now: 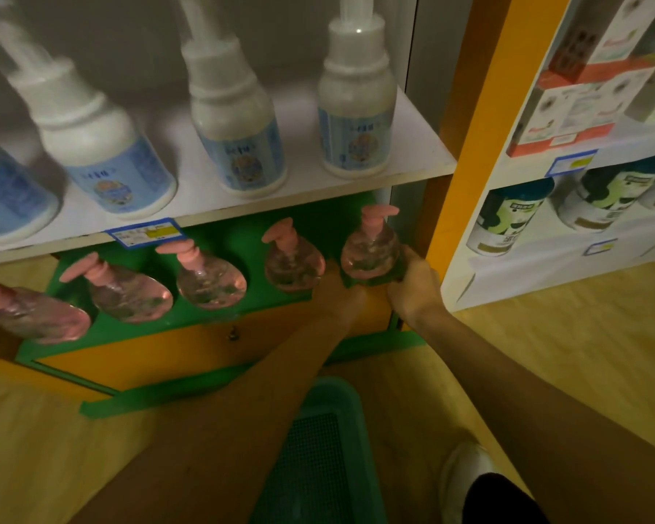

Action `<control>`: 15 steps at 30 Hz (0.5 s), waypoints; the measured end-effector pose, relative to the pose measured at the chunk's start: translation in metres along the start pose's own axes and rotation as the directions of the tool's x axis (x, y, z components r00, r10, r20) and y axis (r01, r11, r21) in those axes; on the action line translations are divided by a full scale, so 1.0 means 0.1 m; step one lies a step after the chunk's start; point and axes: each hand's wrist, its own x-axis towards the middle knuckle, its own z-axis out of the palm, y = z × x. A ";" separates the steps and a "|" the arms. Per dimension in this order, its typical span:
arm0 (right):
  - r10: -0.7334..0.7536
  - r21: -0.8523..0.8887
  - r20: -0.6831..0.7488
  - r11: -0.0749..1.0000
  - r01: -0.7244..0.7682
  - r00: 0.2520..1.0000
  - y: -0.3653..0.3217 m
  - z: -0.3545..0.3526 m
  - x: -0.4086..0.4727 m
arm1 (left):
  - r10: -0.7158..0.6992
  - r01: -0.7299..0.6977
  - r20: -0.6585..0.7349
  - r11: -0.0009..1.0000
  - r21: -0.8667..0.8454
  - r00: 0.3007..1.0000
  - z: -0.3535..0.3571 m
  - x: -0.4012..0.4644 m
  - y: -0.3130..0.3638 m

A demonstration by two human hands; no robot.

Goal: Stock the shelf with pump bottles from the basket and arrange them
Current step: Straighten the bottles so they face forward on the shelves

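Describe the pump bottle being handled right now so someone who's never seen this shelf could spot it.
Find the green bottom shelf under the white shelf of white bottles. A row of clear bottles with pink pumps stands there; take the rightmost pink-pump bottle, by the orange post. It alone sits between the left hand and right hand.

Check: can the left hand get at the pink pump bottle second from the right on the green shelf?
Probably yes. The left hand sits right beside that bottle, at its right side, with nothing between them. It seems to be touching the rightmost bottle now, so it would have to let go first.
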 end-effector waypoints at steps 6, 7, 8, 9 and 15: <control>-0.011 -0.010 -0.010 1.000 0.011 1.000 -0.05 0.09 -0.06 | 0.140 -0.140 0.013 0.985 0.102 0.990 -0.01 0.00 0.03; -0.007 -0.017 -0.013 1.000 0.007 1.000 -0.05 0.10 -0.07 | 0.147 -0.147 0.009 0.983 0.109 0.989 -0.02 0.00 0.02; -0.003 -0.019 -0.014 1.000 0.002 1.000 -0.06 0.10 -0.07 | 0.148 -0.148 0.007 0.983 0.105 0.989 -0.02 0.00 0.01; 0.001 -0.015 -0.010 1.000 -0.001 1.000 -0.06 0.10 -0.07 | 0.146 -0.146 0.008 0.984 0.098 0.989 -0.02 0.00 0.01; 0.032 0.059 -0.186 0.998 -0.021 0.982 -0.07 0.18 -0.10 | 0.175 -0.175 -0.018 0.984 0.005 0.984 -0.03 -0.09 -0.08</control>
